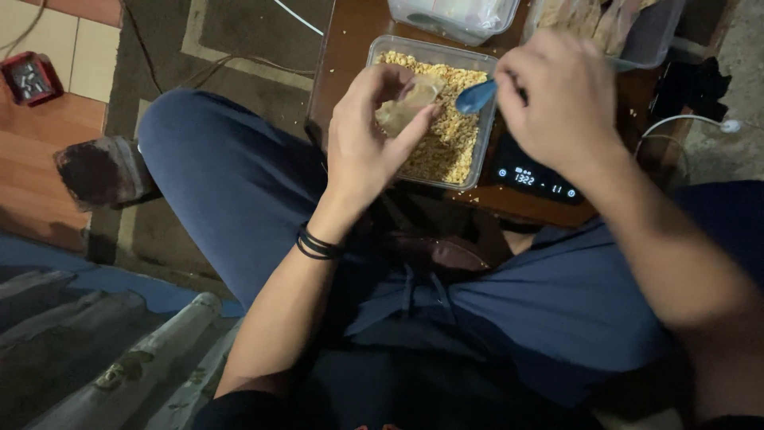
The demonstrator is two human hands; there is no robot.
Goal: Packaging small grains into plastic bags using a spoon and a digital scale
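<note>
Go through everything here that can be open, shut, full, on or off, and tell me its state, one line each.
Left hand: shut on small clear bag, held open at its mouth.
Right hand: shut on blue scoop.
Small clear bag: open, partly filled.
Blue scoop: tipped toward the bag.
Clear tub of yellow kernels: lid off, nearly full.
Digital scale: on, display lit.
Second clear container: cannot tell.
</note>
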